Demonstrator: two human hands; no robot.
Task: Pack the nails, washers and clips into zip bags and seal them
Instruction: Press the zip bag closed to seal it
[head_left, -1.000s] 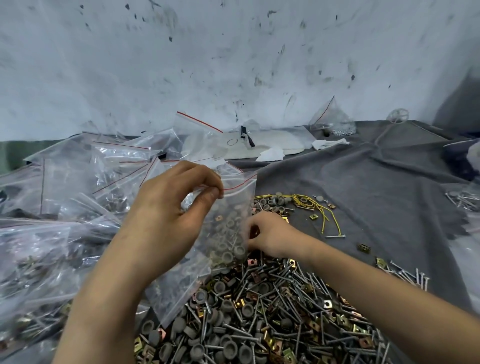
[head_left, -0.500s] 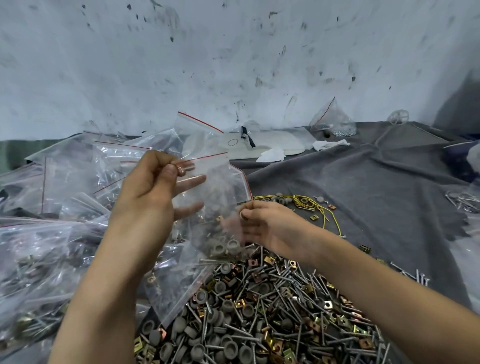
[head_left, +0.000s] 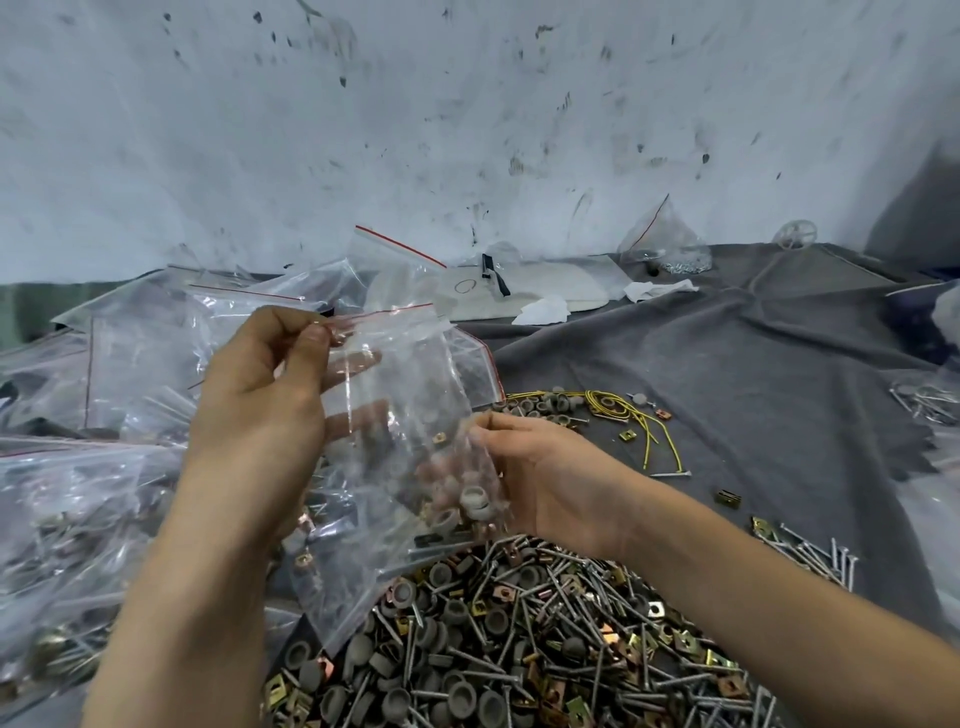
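Fingers (head_left: 310, 347) pinch zip bag (head_left: 410, 395) top (left hand (head_left: 260, 400)).

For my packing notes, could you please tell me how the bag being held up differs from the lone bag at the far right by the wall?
The held bag is lifted off the grey cloth; the far bag sits on it, untouched. The held bag carries grey washers, clips and nails; the far bag holds small silvery pieces. Both are clear plastic with a red strip.
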